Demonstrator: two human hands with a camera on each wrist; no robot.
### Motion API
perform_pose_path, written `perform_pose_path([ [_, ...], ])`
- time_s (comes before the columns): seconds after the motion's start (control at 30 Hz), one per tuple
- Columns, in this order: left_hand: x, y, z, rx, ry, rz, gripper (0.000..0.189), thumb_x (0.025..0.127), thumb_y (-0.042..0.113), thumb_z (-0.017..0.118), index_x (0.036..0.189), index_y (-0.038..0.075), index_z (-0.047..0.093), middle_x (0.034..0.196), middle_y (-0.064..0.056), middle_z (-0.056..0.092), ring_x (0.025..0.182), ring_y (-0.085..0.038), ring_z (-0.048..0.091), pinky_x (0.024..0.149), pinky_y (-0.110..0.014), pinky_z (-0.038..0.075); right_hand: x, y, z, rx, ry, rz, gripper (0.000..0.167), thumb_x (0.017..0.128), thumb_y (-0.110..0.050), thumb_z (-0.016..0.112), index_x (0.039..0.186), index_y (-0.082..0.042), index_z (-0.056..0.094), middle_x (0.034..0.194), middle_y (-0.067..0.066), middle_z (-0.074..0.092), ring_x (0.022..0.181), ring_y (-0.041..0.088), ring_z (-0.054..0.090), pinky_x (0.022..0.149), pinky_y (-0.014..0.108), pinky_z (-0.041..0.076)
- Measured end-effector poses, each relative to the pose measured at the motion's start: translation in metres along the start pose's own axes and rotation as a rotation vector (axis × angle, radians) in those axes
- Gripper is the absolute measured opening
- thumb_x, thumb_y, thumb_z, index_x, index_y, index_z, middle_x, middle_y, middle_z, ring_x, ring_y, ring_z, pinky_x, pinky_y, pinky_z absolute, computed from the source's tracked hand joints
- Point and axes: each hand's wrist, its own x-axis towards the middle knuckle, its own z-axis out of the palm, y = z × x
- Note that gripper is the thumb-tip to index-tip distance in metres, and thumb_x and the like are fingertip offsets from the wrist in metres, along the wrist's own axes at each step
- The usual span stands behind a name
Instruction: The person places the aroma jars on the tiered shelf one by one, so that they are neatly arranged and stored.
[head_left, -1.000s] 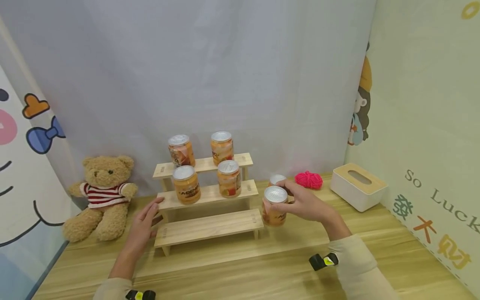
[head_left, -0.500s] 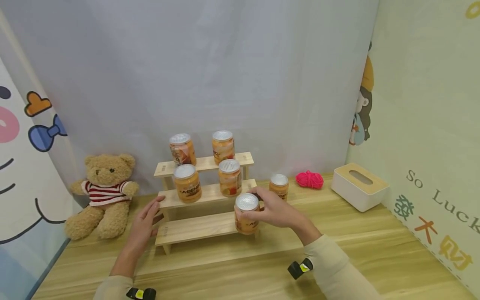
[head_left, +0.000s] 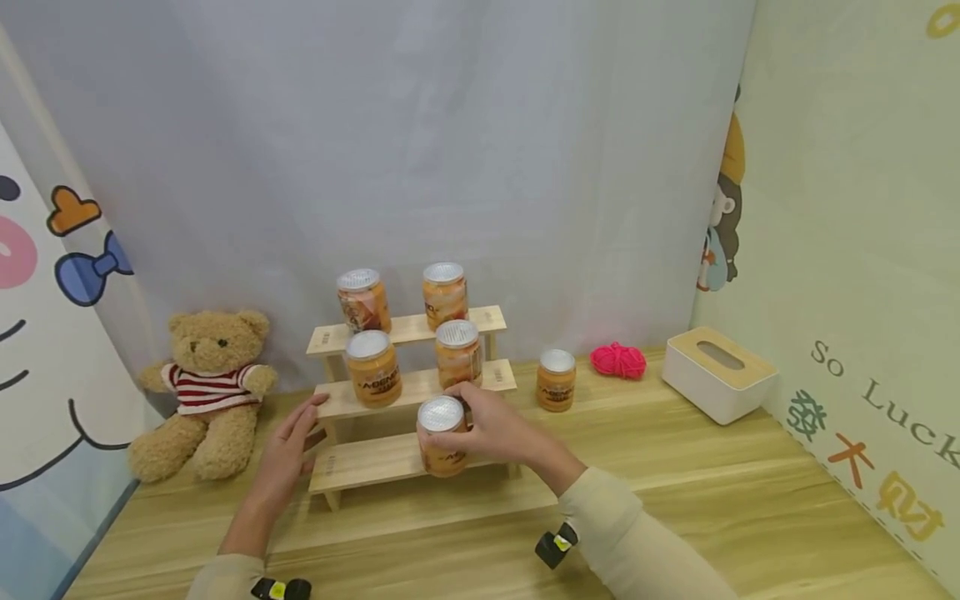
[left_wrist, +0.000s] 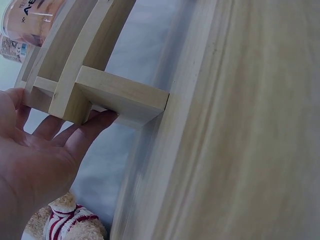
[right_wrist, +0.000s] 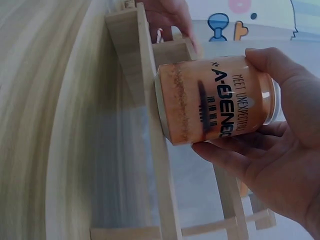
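In the head view, my right hand (head_left: 495, 425) grips an orange jar (head_left: 442, 454) with a silver lid around its side. The jar stands upright at the front of the lowest tier of a wooden rack (head_left: 367, 461). The right wrist view has its base (right_wrist: 165, 107) right at the shelf board; whether it bears weight there I cannot tell. My left hand (head_left: 285, 442) rests at the rack's left end. Its mostly straight fingers (left_wrist: 95, 127) touch the shelf ends, in the left wrist view. Two similar jars stand on the middle tier and two on the top tier.
Another orange jar (head_left: 556, 387) stands on the table (head_left: 675, 500) to the right of the rack. Behind it lie pink yarn (head_left: 618, 361) and a tissue box (head_left: 716, 379). A teddy bear (head_left: 213, 392) sits on the left; a curtain (head_left: 450, 150) hangs behind.
My right hand has carried the jar leftward from beside the rack to the middle of the lowest tier. The jar by the yarn is now uncovered. My left hand has stayed put.
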Motion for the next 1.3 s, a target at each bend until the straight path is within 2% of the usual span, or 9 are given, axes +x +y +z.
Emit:
perform_pose_path([
  [0.13, 0.001, 0.001, 0.001, 0.001, 0.0, -0.002, 0.066, 0.104, 0.058, 0.035, 0.157, 0.018, 0.035, 0.161, -0.022, 0.021, 0.139, -0.044, 0.036, 0.081, -0.035, 0.048, 0.007, -0.004, 0.009, -0.012, 0.0, 0.0, 0.06, 0.089, -0.031, 0.078, 0.132, 0.001, 0.052, 0.114, 0.009, 0.065, 0.098, 0.012, 0.064, 0.08, 0.026, 0.051],
  [0.33, 0.0, 0.001, 0.001, 0.004, 0.004, 0.001, 0.066, 0.105, 0.057, 0.035, 0.156, 0.016, 0.035, 0.16, -0.023, 0.022, 0.139, -0.044, 0.036, 0.083, -0.037, 0.047, 0.017, -0.004, 0.021, -0.058, 0.073, -0.007, 0.052, 0.087, -0.035, 0.081, 0.121, -0.002, 0.058, 0.104, 0.004, 0.066, 0.086, 0.007, 0.063, 0.073, 0.023, 0.051],
  [0.47, 0.0, 0.001, 0.0, 0.006, -0.003, -0.001, 0.066, 0.105, 0.057, 0.034, 0.157, 0.016, 0.034, 0.16, -0.023, 0.021, 0.139, -0.044, 0.035, 0.083, -0.037, 0.047, 0.023, -0.006, 0.028, -0.18, 0.14, -0.048, 0.051, 0.085, -0.04, 0.081, 0.115, -0.003, 0.062, 0.102, 0.002, 0.061, 0.085, 0.007, 0.06, 0.068, 0.019, 0.05],
  [0.6, 0.0, 0.002, -0.001, 0.005, -0.001, -0.005, 0.067, 0.104, 0.058, 0.034, 0.157, 0.017, 0.034, 0.16, -0.023, 0.021, 0.139, -0.043, 0.035, 0.081, -0.034, 0.048, 0.028, -0.01, 0.034, -0.294, 0.176, -0.077, 0.057, 0.085, -0.045, 0.08, 0.121, -0.003, 0.064, 0.107, 0.005, 0.057, 0.089, 0.01, 0.058, 0.068, 0.018, 0.049],
  [0.77, 0.0, 0.004, -0.001, 0.008, -0.003, -0.016, 0.067, 0.104, 0.059, 0.034, 0.157, 0.017, 0.034, 0.16, -0.022, 0.021, 0.14, -0.042, 0.035, 0.079, -0.034, 0.048, 0.031, -0.013, 0.038, -0.281, 0.166, -0.053, 0.06, 0.086, -0.042, 0.08, 0.126, -0.002, 0.06, 0.114, 0.007, 0.059, 0.095, 0.012, 0.061, 0.072, 0.019, 0.05],
  [1.1, -0.001, 0.001, 0.0, 0.004, -0.004, -0.017, 0.067, 0.104, 0.058, 0.034, 0.157, 0.016, 0.033, 0.161, -0.023, 0.02, 0.14, -0.043, 0.033, 0.08, -0.033, 0.05, 0.032, -0.017, 0.047, -0.316, 0.198, -0.061, 0.056, 0.085, -0.041, 0.081, 0.122, -0.004, 0.061, 0.108, 0.007, 0.06, 0.09, 0.013, 0.061, 0.07, 0.019, 0.049],
  [1.3, -0.001, 0.002, 0.001, 0.004, -0.008, -0.011, 0.067, 0.104, 0.058, 0.034, 0.158, 0.018, 0.033, 0.161, -0.022, 0.019, 0.14, -0.044, 0.033, 0.081, -0.033, 0.049, 0.03, -0.015, 0.048, -0.311, 0.216, -0.076, 0.063, 0.086, -0.042, 0.08, 0.128, -0.002, 0.057, 0.115, 0.009, 0.06, 0.097, 0.014, 0.061, 0.076, 0.021, 0.051],
])
